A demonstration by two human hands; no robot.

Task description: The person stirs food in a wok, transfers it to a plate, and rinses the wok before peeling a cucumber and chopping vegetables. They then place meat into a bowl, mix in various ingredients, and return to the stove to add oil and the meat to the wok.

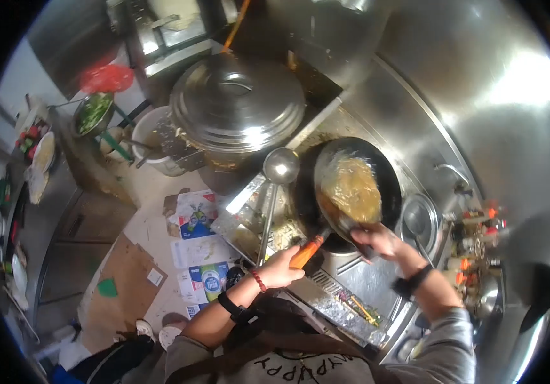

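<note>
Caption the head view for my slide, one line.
Over a steel stove, the right hand tilts a wok of yellow food while the left hand grips an orange-handled tool.

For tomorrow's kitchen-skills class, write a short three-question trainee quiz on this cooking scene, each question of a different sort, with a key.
1. True or false: the left hand grips an orange-handled utensil.
2. What does the right hand hold? A. the wok B. the ladle C. the big pot lid
3. Fill in: the food in the wok looks ____ in colour.

Key: 1 true; 2 A; 3 yellow.
</note>
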